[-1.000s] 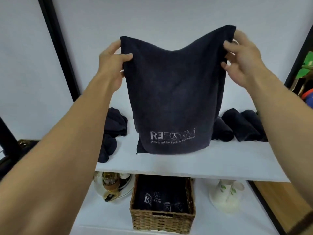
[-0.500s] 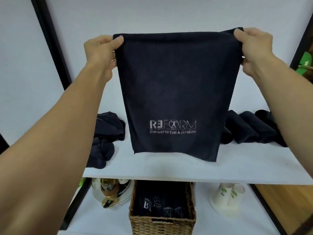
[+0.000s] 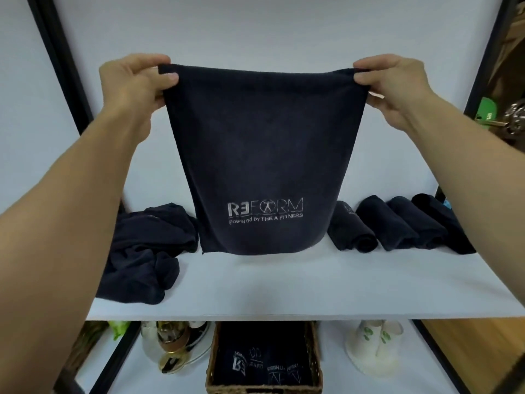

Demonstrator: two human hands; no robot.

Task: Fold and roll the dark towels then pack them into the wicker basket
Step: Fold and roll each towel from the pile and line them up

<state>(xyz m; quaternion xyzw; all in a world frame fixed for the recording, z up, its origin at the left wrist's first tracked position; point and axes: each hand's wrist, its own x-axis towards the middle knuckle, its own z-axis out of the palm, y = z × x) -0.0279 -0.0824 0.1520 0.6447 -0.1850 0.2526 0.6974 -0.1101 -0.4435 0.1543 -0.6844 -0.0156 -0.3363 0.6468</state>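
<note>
dark towel [image 3: 264, 155] hung above the white shelf [image 3: 284, 282], its top corners pinched by the left hand [image 3: 136, 78] and right hand [image 3: 395, 81]; a slack pinch risked dropping a corner, skewing the fold.

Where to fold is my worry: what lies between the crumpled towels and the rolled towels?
Head view: bare white shelf, with the held towel hanging across that gap.

Both arms reach fwd & up, forearms bare, wrists about level. L hand [image 3: 133, 81] pinches the top-left corner of the dark towel [image 3: 264, 155], thumb on its near face, index over the top edge. R hand [image 3: 395, 83] pinches the top-right corner likewise. Hands well apart, the towel's top edge between them.
</note>
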